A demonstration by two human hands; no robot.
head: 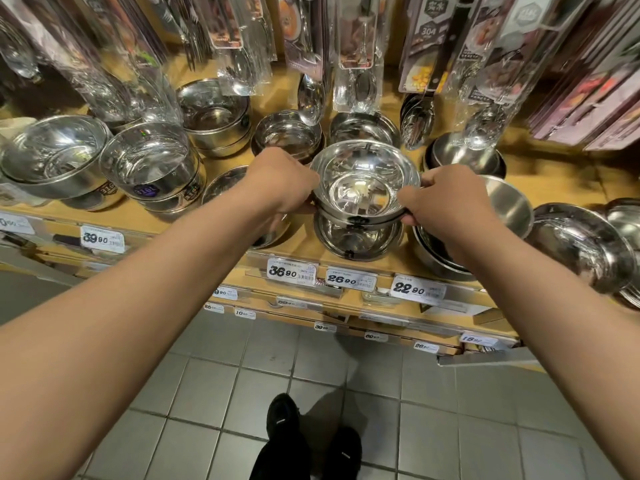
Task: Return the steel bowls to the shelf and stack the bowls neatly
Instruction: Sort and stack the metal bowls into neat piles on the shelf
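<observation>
A small nested set of steel bowls (pixel 363 188) was held just above another stack of the same bowls (pixel 358 239), which stood at the front edge of a wooden shelf (pixel 568 178). The left hand (pixel 282 183) gripped the set's left rim with curled fingers, and the right hand (pixel 440 199) gripped its right rim the same way, both bare arms reaching forward from below. Further stacks of steel bowls sat on the shelf to either side and behind, some with round stickers. Packaged ladles and spoons (pixel 356 60) hung above the shelf. Price tags (pixel 351 279) reading 36.90, 26.90 and 22.90 lined the shelf's front edge. Below lay grey floor tiles (pixel 194 393) and the person's black shoes (pixel 282 415).
</observation>
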